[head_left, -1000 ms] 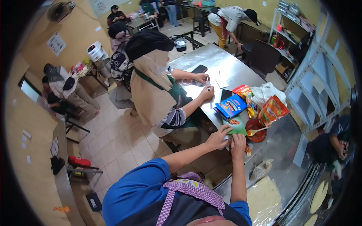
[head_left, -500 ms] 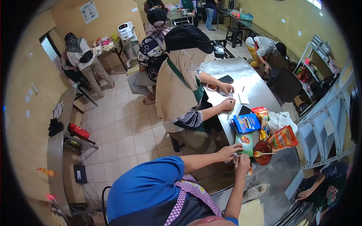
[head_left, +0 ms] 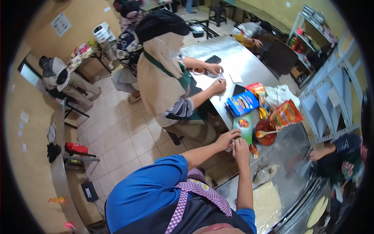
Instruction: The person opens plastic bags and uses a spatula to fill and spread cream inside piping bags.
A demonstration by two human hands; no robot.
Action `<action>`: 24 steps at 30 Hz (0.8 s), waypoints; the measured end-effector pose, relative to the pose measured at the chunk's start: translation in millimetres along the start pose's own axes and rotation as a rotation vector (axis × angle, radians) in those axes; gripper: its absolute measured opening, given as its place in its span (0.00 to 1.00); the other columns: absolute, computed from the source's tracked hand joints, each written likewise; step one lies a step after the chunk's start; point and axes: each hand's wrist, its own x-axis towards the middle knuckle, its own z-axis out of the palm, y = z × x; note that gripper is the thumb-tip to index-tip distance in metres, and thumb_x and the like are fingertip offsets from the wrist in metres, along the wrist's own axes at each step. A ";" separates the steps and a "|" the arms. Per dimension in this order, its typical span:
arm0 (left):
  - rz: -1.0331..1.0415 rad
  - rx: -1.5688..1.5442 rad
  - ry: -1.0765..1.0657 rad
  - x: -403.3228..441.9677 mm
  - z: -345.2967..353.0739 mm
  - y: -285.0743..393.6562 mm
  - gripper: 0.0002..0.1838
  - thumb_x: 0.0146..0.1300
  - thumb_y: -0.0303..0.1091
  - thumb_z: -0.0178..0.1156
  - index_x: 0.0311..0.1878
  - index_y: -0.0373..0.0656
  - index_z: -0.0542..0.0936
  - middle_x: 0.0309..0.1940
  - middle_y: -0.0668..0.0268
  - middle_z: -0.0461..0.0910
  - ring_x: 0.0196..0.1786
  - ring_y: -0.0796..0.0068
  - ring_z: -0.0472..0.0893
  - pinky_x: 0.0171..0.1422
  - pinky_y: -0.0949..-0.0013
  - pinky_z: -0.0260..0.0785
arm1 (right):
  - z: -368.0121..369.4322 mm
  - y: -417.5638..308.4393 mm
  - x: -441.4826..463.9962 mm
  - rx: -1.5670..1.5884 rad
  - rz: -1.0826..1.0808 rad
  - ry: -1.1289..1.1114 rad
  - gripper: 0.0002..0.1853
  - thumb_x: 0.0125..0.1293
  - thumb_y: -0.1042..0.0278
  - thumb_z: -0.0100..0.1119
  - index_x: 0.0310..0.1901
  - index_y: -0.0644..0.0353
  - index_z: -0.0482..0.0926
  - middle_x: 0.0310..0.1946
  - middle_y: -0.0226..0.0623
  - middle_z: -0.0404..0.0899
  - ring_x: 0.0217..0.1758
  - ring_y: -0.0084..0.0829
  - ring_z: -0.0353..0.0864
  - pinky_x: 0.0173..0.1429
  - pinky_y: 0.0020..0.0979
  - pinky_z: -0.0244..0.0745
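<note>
My left hand (head_left: 229, 139) and my right hand (head_left: 241, 151) meet at the near edge of the metal table, fingers pinched together. A small whitish bit shows between them, mostly hidden by the fingers. Just beyond lies a green packet (head_left: 243, 132) with a colourful picture. An orange-and-white wrapper (head_left: 254, 151) sits right of my right hand. A reddish-brown bowl (head_left: 269, 126) holds a spoon (head_left: 268, 133) with orange on its tip. Behind these are a blue box (head_left: 242, 104) and an orange pouch (head_left: 287, 115).
A pale dough sheet (head_left: 267, 204) and a clear plastic bag (head_left: 266, 174) lie on the table by my right forearm. A seated person (head_left: 159, 78) works at the table on my left. A co-worker's hand (head_left: 320, 153) reaches in from the right. Metal shelving (head_left: 335, 93) stands beyond.
The view has tilted down and swung right, showing more of the dough. My hands stay together, still pinching. The co-worker's hand on the right has moved farther up along the table edge.
</note>
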 end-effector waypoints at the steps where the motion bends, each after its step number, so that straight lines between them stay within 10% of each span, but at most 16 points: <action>1: -0.013 -0.024 0.012 -1.3 5.8 -6.4 0.26 0.42 0.19 0.58 0.49 0.46 0.71 0.53 0.63 0.69 0.51 0.57 0.74 0.50 0.65 0.70 | 4.5 3.2 -3.2 -0.009 0.031 -0.007 0.05 0.57 0.72 0.52 0.33 0.63 0.69 0.33 0.44 0.70 0.40 0.43 0.70 0.42 0.40 0.65; 15: -0.067 0.073 -0.034 6.3 13.7 -6.4 0.28 0.40 0.14 0.54 0.49 0.47 0.71 0.54 0.67 0.69 0.51 0.58 0.74 0.48 0.64 0.70 | 4.6 4.4 -22.6 -0.065 0.307 0.024 0.08 0.55 0.68 0.59 0.33 0.60 0.71 0.35 0.39 0.69 0.43 0.39 0.69 0.45 0.37 0.64; 22: -0.082 0.139 -0.041 5.6 23.8 -22.1 0.29 0.39 0.16 0.58 0.49 0.47 0.70 0.56 0.70 0.68 0.52 0.60 0.74 0.50 0.64 0.70 | -7.9 -13.9 -50.5 0.110 0.064 0.179 0.07 0.62 0.67 0.53 0.33 0.61 0.71 0.36 0.40 0.71 0.41 0.37 0.71 0.44 0.37 0.65; 24: -0.084 0.100 -0.048 6.9 22.9 -22.8 0.28 0.44 0.22 0.61 0.52 0.49 0.70 0.58 0.70 0.68 0.54 0.60 0.73 0.52 0.63 0.70 | -18.8 -31.5 -63.1 0.794 0.647 0.312 0.11 0.68 0.61 0.47 0.37 0.60 0.71 0.34 0.34 0.72 0.38 0.31 0.74 0.42 0.33 0.69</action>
